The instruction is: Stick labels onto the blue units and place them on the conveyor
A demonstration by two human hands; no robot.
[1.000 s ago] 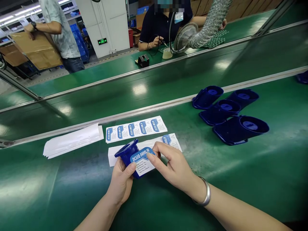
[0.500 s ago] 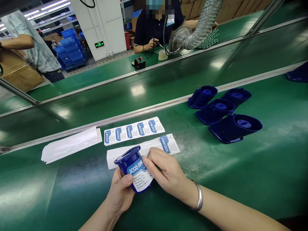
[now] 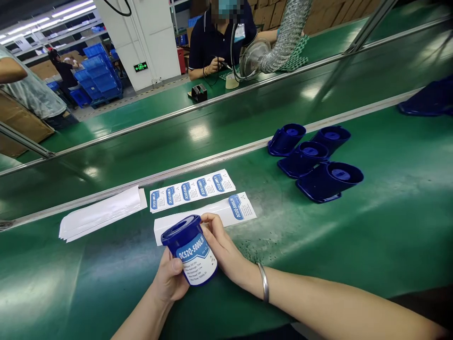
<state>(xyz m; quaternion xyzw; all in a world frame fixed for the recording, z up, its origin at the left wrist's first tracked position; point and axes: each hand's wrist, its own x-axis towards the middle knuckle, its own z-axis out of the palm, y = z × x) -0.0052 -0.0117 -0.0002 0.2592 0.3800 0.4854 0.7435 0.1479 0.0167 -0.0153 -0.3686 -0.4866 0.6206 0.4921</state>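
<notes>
A dark blue plastic pump housing is held in front of me, its flanged rim facing up and slightly tilted. My left hand is closed around its left side, thumb on the front near the label's edge. On the curved front lies a blue-and-white label reading DC52Q-5000L/H; it looks flat against the wall. My right hand bends its fingers round the right and back of the housing, fingertips partly hidden behind it. Just beyond is a backing strip with one label showing at its right end.
Behind the strip lies a label sheet with several labels, and left of it a stack of white paper. Several blue housings stand to the right on the green table. A metal rail runs behind. A co-worker sits across.
The label, earlier partly lifted and pinched by my right hand, now lies against the housing. My right hand has moved from the label's edge to the housing's side. The view has shifted right.
</notes>
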